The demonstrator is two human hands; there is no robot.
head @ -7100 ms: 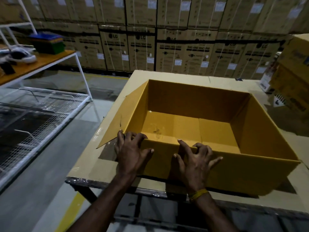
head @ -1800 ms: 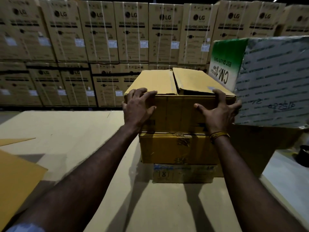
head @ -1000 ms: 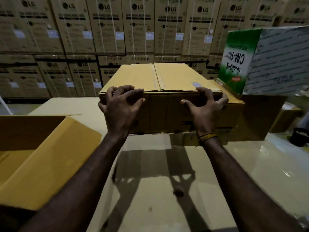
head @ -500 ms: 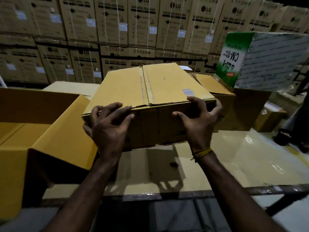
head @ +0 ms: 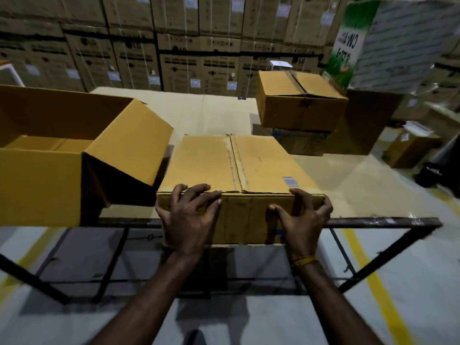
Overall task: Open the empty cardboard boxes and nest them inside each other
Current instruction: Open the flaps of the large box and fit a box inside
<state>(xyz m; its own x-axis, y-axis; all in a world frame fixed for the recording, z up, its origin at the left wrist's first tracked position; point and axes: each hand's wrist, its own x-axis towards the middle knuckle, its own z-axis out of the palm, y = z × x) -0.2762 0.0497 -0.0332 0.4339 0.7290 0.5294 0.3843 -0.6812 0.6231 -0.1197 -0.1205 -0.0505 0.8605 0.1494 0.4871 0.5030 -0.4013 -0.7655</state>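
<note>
At the near edge of the table [head: 373,185], a person's two hands clasp a closed cardboard box [head: 236,168] by its front top corners. Their left hand [head: 190,215] is spread over the front face with its fingertips hooked on the top edge; their right hand [head: 302,216] curls round the front right corner, thumb on the face, fingers wrapped over the side. Both are closed on the box, which sits at the table's near edge, its front face overhanging the metal frame. Its two top flaps lie shut, meeting at a centre seam. Just beside this box, on its left, stands the large open box [head: 49,165], empty, one flap leaning out almost to touch the closed one. Beyond the closed box, well apart on its far right, another shut box [head: 298,103] rests on a short stack. This looks like the moment of setting the second box down for opening. Next, the hands would likely need to release, lift the two flaps apart at the seam, then lower the box into the large one.
</note>
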